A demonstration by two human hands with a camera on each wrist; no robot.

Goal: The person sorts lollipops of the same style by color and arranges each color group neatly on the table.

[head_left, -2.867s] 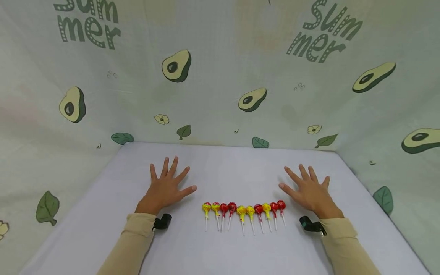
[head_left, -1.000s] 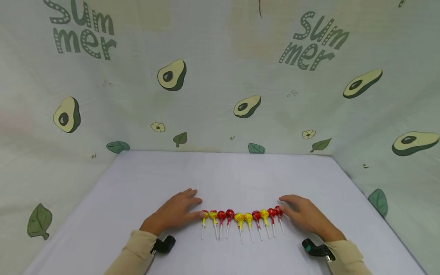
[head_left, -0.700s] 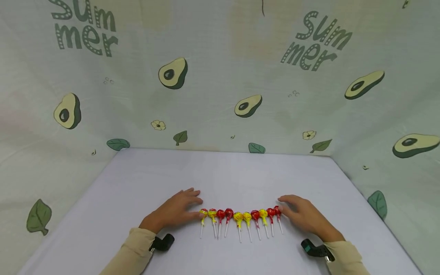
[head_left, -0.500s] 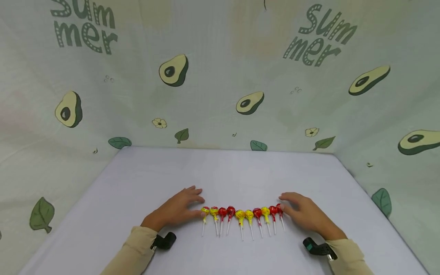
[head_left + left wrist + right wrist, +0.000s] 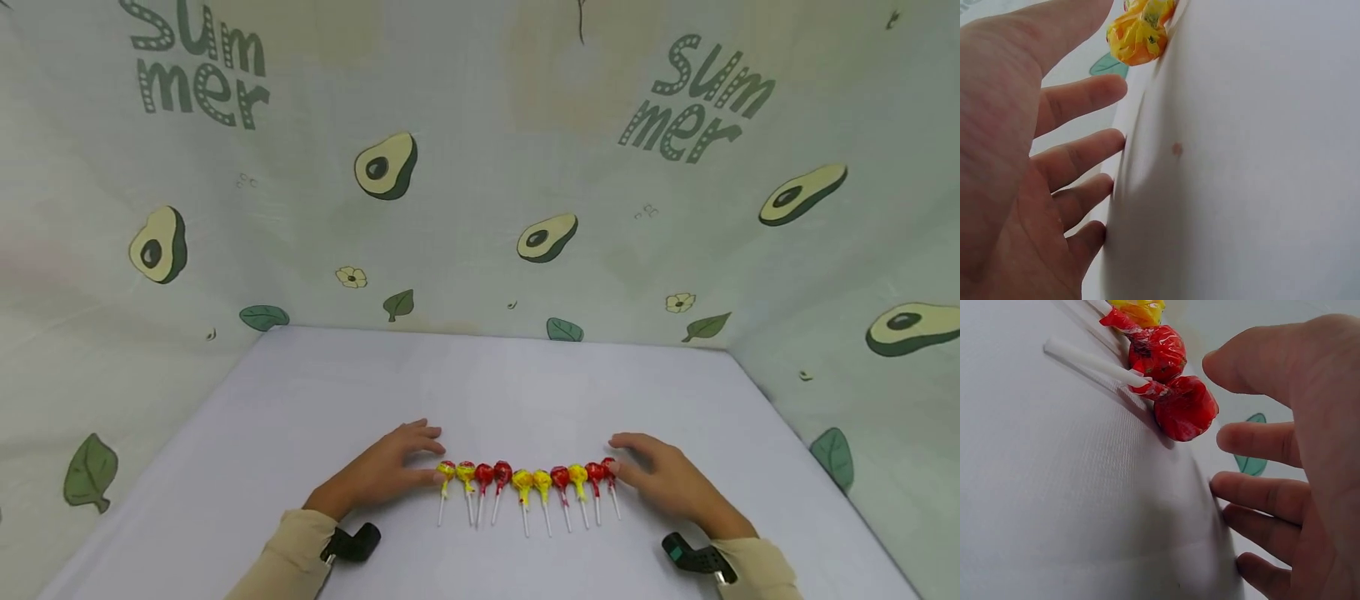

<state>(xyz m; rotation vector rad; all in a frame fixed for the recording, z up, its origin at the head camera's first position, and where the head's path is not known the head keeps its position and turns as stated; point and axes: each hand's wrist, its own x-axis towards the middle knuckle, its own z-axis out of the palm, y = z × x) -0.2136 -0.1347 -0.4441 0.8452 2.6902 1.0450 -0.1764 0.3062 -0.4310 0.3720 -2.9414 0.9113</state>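
A row of several wrapped lollipops [image 5: 522, 482], red and yellow, lies across the white table with sticks toward me. At the left end, my left hand [image 5: 379, 473] rests with fingers spread loosely, its thumb beside the end yellow lollipop [image 5: 1137, 39]. Opposite it, my right hand [image 5: 673, 482] has its thumb close to the end red lollipop [image 5: 1186, 410]. In the right wrist view its fingers stand apart, the fingertips down at the table surface. Neither hand grips anything.
The white-covered table [image 5: 480, 383] stretches to a hanging cloth [image 5: 465, 167] printed with avocados, leaves and lettering. A black wrist camera [image 5: 354, 543] is strapped at the left cuff, and another black camera [image 5: 692, 557] at the right cuff.
Both hands, first spread flat and farther out, have come down and inward to the two ends of the lollipop row. Over the last second they stay almost still there.
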